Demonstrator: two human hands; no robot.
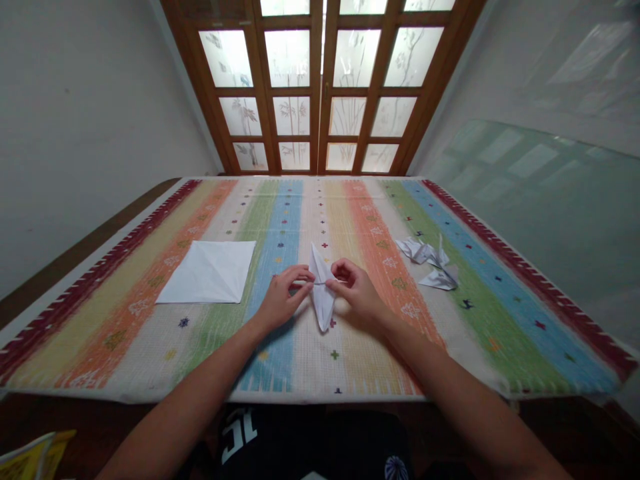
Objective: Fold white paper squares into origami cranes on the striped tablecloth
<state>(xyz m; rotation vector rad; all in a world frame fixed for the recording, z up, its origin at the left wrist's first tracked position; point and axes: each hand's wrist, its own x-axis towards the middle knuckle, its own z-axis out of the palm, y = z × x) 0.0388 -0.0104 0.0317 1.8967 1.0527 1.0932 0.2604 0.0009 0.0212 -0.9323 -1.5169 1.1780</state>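
Note:
A white paper folded into a long, pointed diamond shape [323, 293] lies on the striped cloth at the table's middle. My left hand [283, 297] pinches its left side with thumb and fingers closed. On the paper's right side my right hand [356, 292] is closed too, its fingertips pressing the fold at the paper's waist. Both hands rest on the cloth.
A flat white sheet with diagonal creases [210, 271] lies to the left. At the right sit folded and crumpled white paper pieces [430, 261]. The striped cloth [150, 320] covers the table to its near edge. A glass pane [540, 200] leans at the right, wooden doors behind.

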